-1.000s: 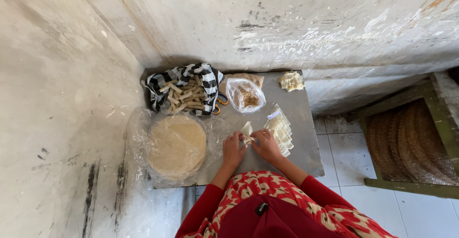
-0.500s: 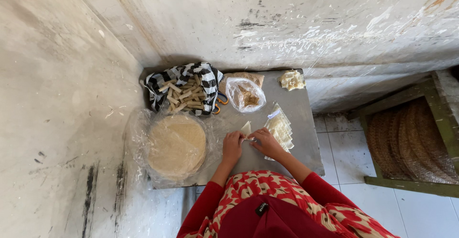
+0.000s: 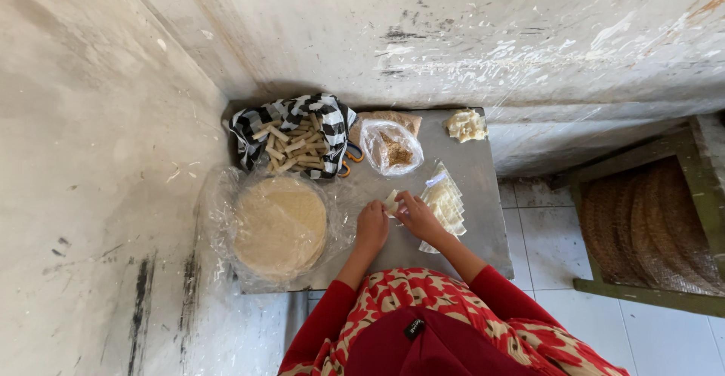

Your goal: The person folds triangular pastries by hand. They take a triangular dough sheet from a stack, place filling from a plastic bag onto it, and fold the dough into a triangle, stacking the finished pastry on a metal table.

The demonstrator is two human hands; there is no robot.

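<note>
Head view, looking straight down: left hand point(image 3: 371, 225) and right hand point(image 3: 418, 216) meet over the grey table point(image 3: 483, 187), both pinching a small pale wrapper piece point(image 3: 390, 202) between the fingertips, fingers closed round it; whether it is being folded or rolled, cannot tell, too small. The piece sits at the table's middle, just left of a stack of cut pale sheets on clear plastic point(image 3: 444, 204), which lies right beside the right hand. Left of the hands, a round stack of thin wrappers point(image 3: 279, 223) rests on a clear plastic bag, near the table's left edge against the wall. Behind that, a black-and-white checked cloth point(image 3: 325, 119) holds a heap of finished rolled sticks point(image 3: 291, 148). A clear bag with brown filling point(image 3: 391, 148) stands behind the hands, apart from them. A pale crumpled lump point(image 3: 464, 124) lies at the far right corner. Red sleeves, red patterned garment at bottom. Woven chair seat point(image 3: 649, 232) off to the right, on a tiled floor.
</note>
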